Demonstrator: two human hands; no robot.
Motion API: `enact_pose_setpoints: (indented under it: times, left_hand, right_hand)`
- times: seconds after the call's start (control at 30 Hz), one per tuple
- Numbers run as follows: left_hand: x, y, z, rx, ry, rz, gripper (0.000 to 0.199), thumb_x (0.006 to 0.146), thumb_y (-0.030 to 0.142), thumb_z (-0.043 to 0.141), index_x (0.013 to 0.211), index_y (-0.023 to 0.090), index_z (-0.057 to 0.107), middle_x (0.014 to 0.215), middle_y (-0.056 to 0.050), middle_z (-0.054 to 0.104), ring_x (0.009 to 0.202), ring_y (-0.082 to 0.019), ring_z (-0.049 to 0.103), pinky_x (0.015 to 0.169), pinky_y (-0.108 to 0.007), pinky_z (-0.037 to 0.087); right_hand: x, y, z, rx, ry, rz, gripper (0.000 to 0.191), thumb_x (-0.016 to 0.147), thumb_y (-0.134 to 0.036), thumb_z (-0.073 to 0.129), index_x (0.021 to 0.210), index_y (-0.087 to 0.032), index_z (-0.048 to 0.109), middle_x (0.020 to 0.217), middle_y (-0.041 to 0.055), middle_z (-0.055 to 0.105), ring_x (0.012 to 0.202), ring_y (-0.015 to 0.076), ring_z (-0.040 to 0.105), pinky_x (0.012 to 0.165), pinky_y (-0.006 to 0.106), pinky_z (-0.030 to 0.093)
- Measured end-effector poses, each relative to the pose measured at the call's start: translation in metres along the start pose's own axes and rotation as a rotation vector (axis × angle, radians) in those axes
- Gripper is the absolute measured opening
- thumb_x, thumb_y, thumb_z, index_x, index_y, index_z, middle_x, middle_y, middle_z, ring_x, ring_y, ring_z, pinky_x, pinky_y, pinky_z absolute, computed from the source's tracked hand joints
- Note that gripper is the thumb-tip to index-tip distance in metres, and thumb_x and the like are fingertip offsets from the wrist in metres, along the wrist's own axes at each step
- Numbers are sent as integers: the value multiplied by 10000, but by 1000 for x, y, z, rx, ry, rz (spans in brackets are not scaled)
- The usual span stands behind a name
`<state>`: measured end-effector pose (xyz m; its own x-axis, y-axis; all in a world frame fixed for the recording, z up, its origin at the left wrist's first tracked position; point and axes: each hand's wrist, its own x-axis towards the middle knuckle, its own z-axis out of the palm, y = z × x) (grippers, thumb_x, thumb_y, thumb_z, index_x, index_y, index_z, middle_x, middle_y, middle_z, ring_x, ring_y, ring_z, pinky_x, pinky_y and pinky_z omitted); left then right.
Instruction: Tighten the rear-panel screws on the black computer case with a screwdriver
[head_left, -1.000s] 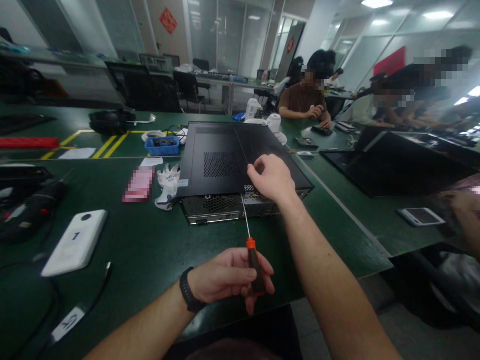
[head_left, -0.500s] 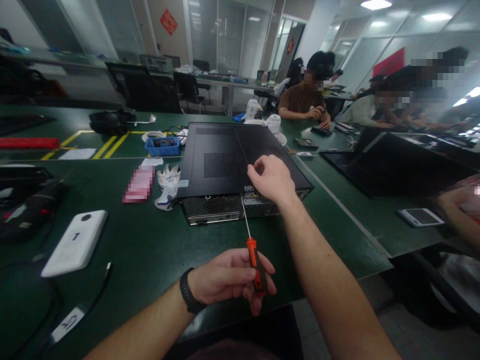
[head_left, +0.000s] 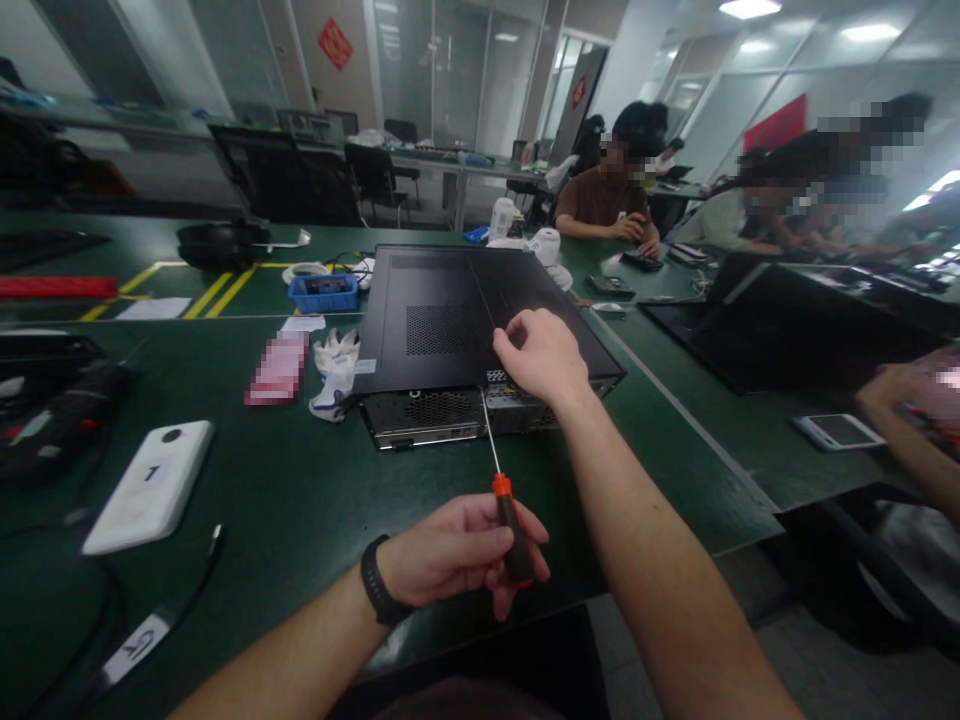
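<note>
Black computer case (head_left: 420, 409) lies on the table (head_left: 292, 500), cover (head_left: 431, 280) in place; person's left hand (head_left: 454, 553) has its grip round the screwdriver (head_left: 516, 545), tip at near edge; right hand (head_left: 544, 355) curled on top, grip unclear; driving judged unfinished, fastener hidden.

We look across the glossy dark green surface (head_left: 300, 520) to tall, translucent glass panels (head_left: 457, 75)! Beside them, we spot a red diamond-shaped wall decoration (head_left: 335, 44); below stands a black chair (head_left: 373, 180). White ceiling lights (head_left: 750, 9) glow upper right, grey floor tiles (head_left: 832, 670) lower right.
</note>
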<state>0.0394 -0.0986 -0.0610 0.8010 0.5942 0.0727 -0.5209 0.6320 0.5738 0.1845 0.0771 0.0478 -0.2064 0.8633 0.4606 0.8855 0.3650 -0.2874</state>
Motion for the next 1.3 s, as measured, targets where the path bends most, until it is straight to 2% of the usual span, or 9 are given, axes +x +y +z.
enact_pose_setpoints:
  times: [0.2, 0.47, 0.57, 0.7, 0.83, 0.93, 1.03, 1.17, 1.3]
  left_hand:
    - [1, -7, -9, 49, -5, 34, 306, 930, 403, 737, 994, 162, 559, 920, -73, 770, 481, -91, 658, 414, -148, 497]
    - [0, 4, 3, -30, -4, -15, 380, 914, 332, 761, 1198, 94, 678, 1036, -141, 761, 685, -121, 729, 593, -188, 596]
    - [2, 3, 3, -11, 4, 14, 298, 898, 334, 780, 1079, 121, 680, 958, -102, 762, 636, -116, 712, 544, -186, 582]
    - [2, -5, -4, 29, 8, 33, 306, 911, 395, 757, 961, 150, 579, 944, -91, 768, 520, -97, 670, 443, -164, 530]
    - [-1, -6, -7, 6, -20, 46, 285, 942, 376, 717, 1065, 173, 560, 903, -65, 761, 503, -100, 669, 438, -151, 509]
    - [-3, -2, -4, -29, -23, -7, 370, 924, 364, 732, 1196, 141, 618, 958, -93, 752, 587, -126, 711, 507, -185, 550]
    - [-2, 0, 0, -23, -2, -26, 346, 891, 330, 769, 1135, 104, 676, 974, -110, 743, 637, -124, 717, 560, -192, 571]
    - [1, -5, -2, 26, 6, 52, 298, 891, 362, 779, 1019, 137, 631, 926, -71, 735, 505, -73, 638, 458, -155, 505]
    - [1, -8, -6, 36, -33, 64, 314, 904, 377, 768, 1035, 168, 572, 915, -69, 754, 445, -74, 620, 415, -147, 478]
  right_hand:
    - [0, 0, 0, 6, 1, 7, 266, 928, -457, 590, 776, -239, 606, 890, 96, 661, 848, 257, 587, 780, 405, 465]
    - [0, -1, 0, 11, 4, 6, 251, 921, -445, 588, 772, -243, 599, 882, 93, 652, 850, 256, 590, 776, 405, 465]
    - [0, -1, 0, 10, -2, 10, 255, 922, -447, 590, 772, -241, 604, 888, 94, 653, 866, 260, 592, 780, 406, 463]
    - [0, -1, -1, 12, 6, 0, 264, 930, -451, 586, 774, -239, 601, 887, 93, 657, 853, 257, 594, 780, 405, 462]
    - [-1, 0, -1, 1, 4, -6, 259, 934, -441, 584, 776, -237, 597, 883, 96, 658, 856, 259, 597, 782, 405, 464]
    - [0, 0, 0, -3, -1, -8, 260, 937, -442, 578, 780, -236, 602, 893, 98, 657, 872, 261, 596, 785, 405, 463]
    - [0, 1, 1, -4, -9, -7, 258, 942, -445, 569, 798, -237, 612, 911, 101, 659, 883, 261, 594, 785, 404, 461]
    - [0, 1, 2, -6, 4, -1, 265, 938, -457, 575, 794, -238, 613, 900, 101, 661, 870, 262, 590, 781, 405, 462]
    - [0, 1, 1, 3, 14, -3, 261, 932, -452, 582, 791, -235, 614, 891, 98, 662, 857, 257, 592, 778, 400, 462]
